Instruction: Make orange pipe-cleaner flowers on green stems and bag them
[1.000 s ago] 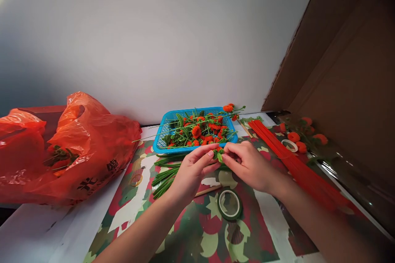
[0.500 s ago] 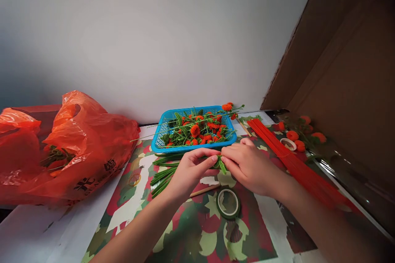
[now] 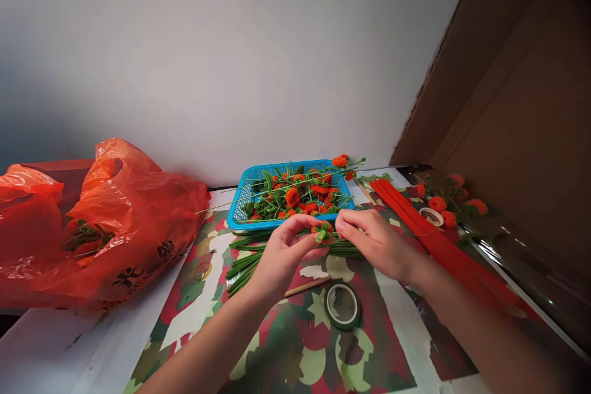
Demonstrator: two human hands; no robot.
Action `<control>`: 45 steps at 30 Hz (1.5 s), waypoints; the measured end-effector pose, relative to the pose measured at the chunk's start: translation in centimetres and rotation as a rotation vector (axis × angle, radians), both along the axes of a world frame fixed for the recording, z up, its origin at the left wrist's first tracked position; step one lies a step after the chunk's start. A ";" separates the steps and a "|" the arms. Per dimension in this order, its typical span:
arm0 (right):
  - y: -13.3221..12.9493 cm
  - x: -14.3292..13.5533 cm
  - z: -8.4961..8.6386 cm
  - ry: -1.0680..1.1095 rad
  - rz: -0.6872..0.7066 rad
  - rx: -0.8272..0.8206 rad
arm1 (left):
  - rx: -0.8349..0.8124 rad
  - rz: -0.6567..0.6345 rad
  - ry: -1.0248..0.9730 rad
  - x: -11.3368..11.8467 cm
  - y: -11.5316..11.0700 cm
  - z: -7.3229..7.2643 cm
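Note:
Between the thumb and fingers of my left hand (image 3: 290,246) is a small orange pipe-cleaner flower (image 3: 323,232), its green underside turned toward me. Just to its right, my right hand (image 3: 372,240) is closed in a pinch, slightly apart from the flower; whatever its fingertips hold, if anything, is too small to make out. Beneath both hands lie bundles of green pipe cleaners (image 3: 244,268). A roll of dark green tape (image 3: 341,306) rests on the patterned sheet (image 3: 277,351) nearer to me.
Behind my hands, a blue basket (image 3: 235,212) holds several orange flowers and green stems. A red plastic bag (image 3: 138,221) stands left. Red pipe cleaners (image 3: 406,215), a white tape roll (image 3: 431,217) and more orange flowers (image 3: 438,203) lie right, beside a cardboard wall (image 3: 508,92). A thin stick (image 3: 307,285) lies in front.
My right hand has drawn slightly away to the right from my left hand. The flower in my left hand now shows its orange petals and green underside; the green strip hanging from it no longer shows.

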State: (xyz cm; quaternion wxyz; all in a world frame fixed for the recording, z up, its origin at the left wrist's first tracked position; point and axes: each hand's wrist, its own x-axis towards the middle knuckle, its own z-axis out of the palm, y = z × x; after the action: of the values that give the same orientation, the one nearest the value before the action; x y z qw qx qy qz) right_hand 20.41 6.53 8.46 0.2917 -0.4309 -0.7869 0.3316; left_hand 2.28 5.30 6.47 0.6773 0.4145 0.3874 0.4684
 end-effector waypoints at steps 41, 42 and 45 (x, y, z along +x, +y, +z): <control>-6.0 4.8 -4.3 -0.434 0.240 0.126 | 0.144 0.066 0.376 -2.1 -3.1 -5.2; -6.0 4.5 -4.4 -0.434 0.250 0.124 | 0.124 0.043 0.369 -1.7 -3.5 -5.1; -5.5 3.2 -4.9 -0.385 0.259 0.106 | 0.098 -0.015 0.337 -0.7 -4.3 -4.8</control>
State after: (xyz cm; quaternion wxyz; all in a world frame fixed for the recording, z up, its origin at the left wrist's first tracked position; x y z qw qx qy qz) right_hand 23.64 1.02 3.56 0.1134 -0.3659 -0.8931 0.2360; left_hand 1.58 1.01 1.68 0.5852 0.5226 0.4693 0.4054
